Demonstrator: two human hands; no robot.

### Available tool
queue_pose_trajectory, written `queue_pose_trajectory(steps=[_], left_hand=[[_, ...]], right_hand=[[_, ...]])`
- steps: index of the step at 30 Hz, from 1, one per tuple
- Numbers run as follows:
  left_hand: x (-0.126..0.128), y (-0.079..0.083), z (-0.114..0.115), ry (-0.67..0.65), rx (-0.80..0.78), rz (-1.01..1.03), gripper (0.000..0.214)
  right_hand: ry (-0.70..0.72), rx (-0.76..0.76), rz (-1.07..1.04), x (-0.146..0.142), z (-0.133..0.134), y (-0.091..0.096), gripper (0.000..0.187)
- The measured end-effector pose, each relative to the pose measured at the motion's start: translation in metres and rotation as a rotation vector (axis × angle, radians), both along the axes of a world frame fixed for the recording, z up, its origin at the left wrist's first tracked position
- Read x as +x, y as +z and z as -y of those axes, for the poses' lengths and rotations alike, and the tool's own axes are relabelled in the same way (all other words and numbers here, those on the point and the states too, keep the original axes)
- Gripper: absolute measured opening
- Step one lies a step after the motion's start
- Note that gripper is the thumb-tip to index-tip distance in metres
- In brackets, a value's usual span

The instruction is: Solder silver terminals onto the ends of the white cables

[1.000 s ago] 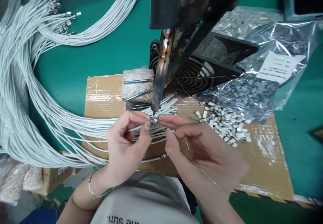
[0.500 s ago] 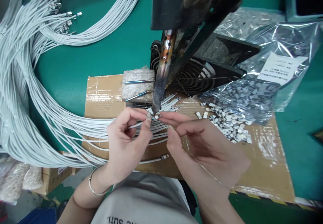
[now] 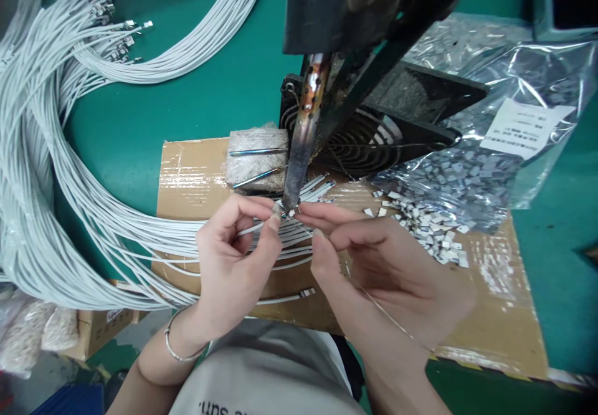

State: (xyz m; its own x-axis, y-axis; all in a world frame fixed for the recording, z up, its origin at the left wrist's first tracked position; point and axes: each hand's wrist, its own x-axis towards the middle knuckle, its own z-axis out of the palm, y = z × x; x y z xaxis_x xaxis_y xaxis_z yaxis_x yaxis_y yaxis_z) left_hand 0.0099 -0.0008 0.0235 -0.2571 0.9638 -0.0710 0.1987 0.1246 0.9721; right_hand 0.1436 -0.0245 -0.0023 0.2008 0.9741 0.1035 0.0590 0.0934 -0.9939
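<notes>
currently the left grip pinches a white cable between thumb and forefinger, its end just past the fingertips, by the tip of the soldering iron; contact is too small to tell. the right grip pinches a thin wire that trails back along the palm. small metal pieces lie heaped beyond the right grip, on cardboard beneath both grips.

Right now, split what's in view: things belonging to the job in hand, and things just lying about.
Belonging, it seems:
thin white cable in the left hand
thin silvery wire in the right hand
dark metal soldering iron
small silvery-white rectangular connectors

Likely just lying about:
brown cardboard box, lower left
clear plastic bag of pale pieces, lower left
</notes>
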Motion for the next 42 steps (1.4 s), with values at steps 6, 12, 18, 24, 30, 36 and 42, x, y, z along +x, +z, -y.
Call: queue_pose_trajectory(steps=[6,12,18,24,30,36,42], left_hand=[[-0.0001,0.0011,-0.0006,0.011,0.002,-0.004,0.014],[-0.0004,0.001,-0.002,0.013,0.005,-0.005,0.013],[-0.0011,0.0006,-0.0008,0.013,0.011,0.003,0.013],[-0.0025,0.0012,0.0007,0.008,0.011,0.009,0.014],[-0.0017,0.0001,-0.0016,0.013,0.022,0.005,0.013],[-0.0014,0.0009,-0.0012,0.004,0.02,0.028,0.014],[-0.0031,0.0002,0.0001,0.002,0.019,0.024,0.014]], right_hand=[[-0.048,-0.016,-0.018,-0.0041,-0.0023,0.0032,0.018],[-0.052,-0.004,-0.033,-0.0045,-0.0017,0.0031,0.019],[-0.059,-0.006,-0.032,-0.0047,-0.0021,0.0035,0.018],[-0.074,0.005,-0.028,-0.0057,-0.0027,0.0034,0.018],[-0.034,0.023,-0.015,-0.0044,-0.0012,0.003,0.02],[-0.035,0.033,-0.025,-0.0023,-0.0011,0.0009,0.021],[-0.011,0.033,-0.014,-0.002,-0.001,0.0004,0.023]])
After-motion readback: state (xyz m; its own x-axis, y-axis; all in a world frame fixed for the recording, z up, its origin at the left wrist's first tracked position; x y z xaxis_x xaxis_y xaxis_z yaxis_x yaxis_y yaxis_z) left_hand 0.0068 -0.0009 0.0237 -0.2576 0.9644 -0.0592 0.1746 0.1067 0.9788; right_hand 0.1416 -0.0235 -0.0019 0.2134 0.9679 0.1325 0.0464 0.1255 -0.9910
